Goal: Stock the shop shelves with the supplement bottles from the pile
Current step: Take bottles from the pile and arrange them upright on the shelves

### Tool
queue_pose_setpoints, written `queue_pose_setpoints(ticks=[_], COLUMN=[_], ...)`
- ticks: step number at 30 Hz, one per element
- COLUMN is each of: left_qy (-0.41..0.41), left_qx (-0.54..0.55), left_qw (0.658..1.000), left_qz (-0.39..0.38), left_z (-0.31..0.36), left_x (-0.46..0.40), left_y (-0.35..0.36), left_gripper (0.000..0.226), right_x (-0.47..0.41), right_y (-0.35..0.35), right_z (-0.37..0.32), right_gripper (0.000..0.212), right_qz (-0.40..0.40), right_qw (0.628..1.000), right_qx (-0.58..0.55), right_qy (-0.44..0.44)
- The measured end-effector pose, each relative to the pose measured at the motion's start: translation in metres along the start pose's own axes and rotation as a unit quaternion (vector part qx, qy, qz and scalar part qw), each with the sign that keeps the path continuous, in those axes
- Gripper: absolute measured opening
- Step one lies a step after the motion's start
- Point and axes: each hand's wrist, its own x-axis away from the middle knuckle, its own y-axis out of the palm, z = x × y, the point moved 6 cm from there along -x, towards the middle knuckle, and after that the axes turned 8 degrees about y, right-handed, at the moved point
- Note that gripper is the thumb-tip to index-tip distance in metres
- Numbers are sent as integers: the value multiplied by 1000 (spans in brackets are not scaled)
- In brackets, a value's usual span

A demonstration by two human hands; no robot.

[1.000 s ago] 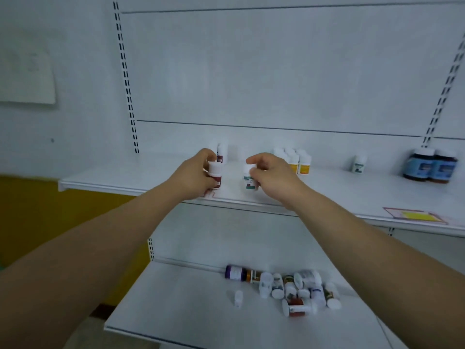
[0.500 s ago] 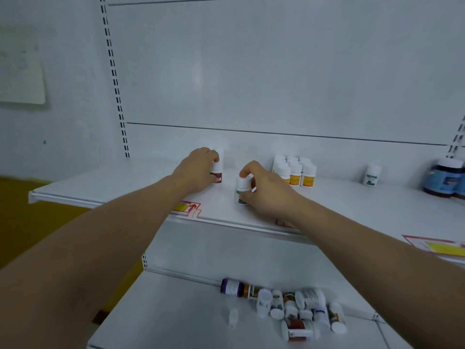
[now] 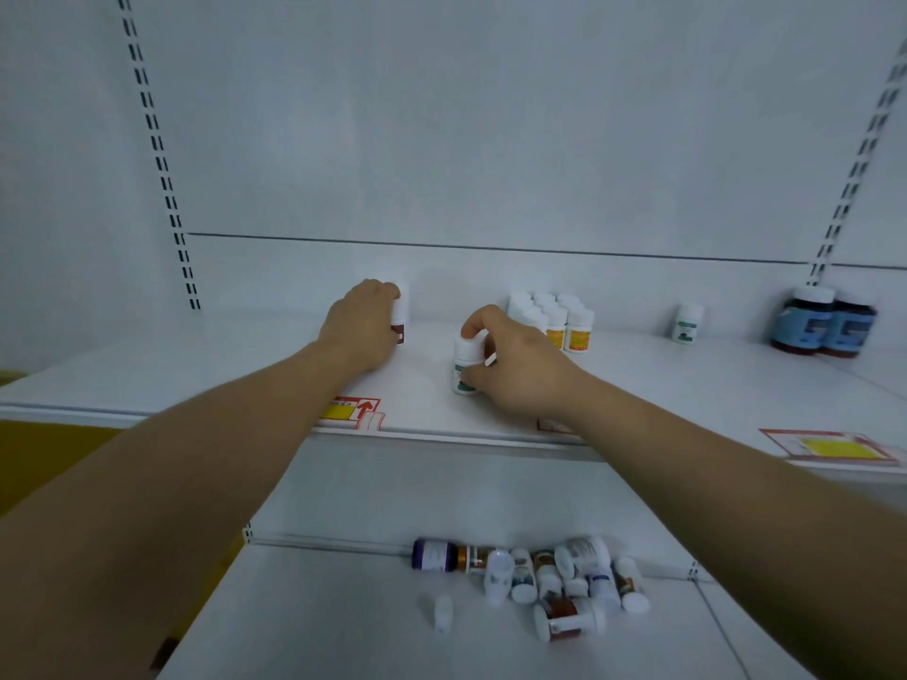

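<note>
— While both arms reach over the upper shelf (image 3: 687,385), can you read any of the labels?

— No words, they are too small and blurred. The left hand (image 3: 360,328) is curled round a white bottle with a dark red label (image 3: 400,316), standing upright far back near the rear panel. The right hand (image 3: 515,370) pinches a white bottle with a green label (image 3: 464,368), thumb and fingers closed on its cap and side; it stands upright on the shelf, nearer the front edge.

— And printing on the shelf itself?

— Just in front of the left wrist lies a red and yellow price tag with a red arrow (image 3: 356,412); its text is unreadable. A second tag (image 3: 829,446), red-bordered with a yellow patch, lies well off to the right of the right hand at the front edge.

— What stands around the grips?

— Just behind the right hand, a tight group of white bottles with orange labels (image 3: 554,319). Further right, a lone small white bottle (image 3: 687,323), then two dark bottles with blue labels (image 3: 824,323) at the far end.

— Where is the stock?

— Below both hands, on the lower shelf (image 3: 319,620), the pile (image 3: 540,576) lies jumbled on its sides against the back, one small white bottle (image 3: 443,613) apart in front of it.

— The room?

— White panels, slotted uprights at left (image 3: 157,154) and right, dim light, and a yellow wall strip (image 3: 44,454) low at left. Open shelf runs between the two hands and left of the left one.
</note>
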Motion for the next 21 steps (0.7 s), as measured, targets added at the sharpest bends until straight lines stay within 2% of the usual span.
queue_pose_setpoints(ticks=[2, 5, 8, 13, 16, 21], left_qy=[22, 71, 89, 131, 138, 87], left_qx=[21, 85, 127, 145, 139, 94], left_qw=[999, 990, 970, 948, 938, 943], left_qz=[-16, -93, -185, -253, -285, -307], left_z=[14, 60, 115, 212, 265, 316], left_x=[6, 26, 50, 55, 43, 10], left_y=[-5, -6, 0, 28, 49, 82], left_gripper=[56, 59, 57, 60, 62, 69], right_x=[1, 3, 15, 38, 47, 41], right_y=[-10, -36, -63, -110, -138, -173], right_z=[9, 34, 67, 136, 181, 239], right_gripper=[31, 27, 32, 35, 35, 35], right_qz=[23, 63, 65, 77, 86, 60], right_qw=[999, 996, 992, 983, 978, 978], right_qx=[-18, -27, -12, 34, 54, 103], right_qy=[18, 50, 108, 165, 183, 169])
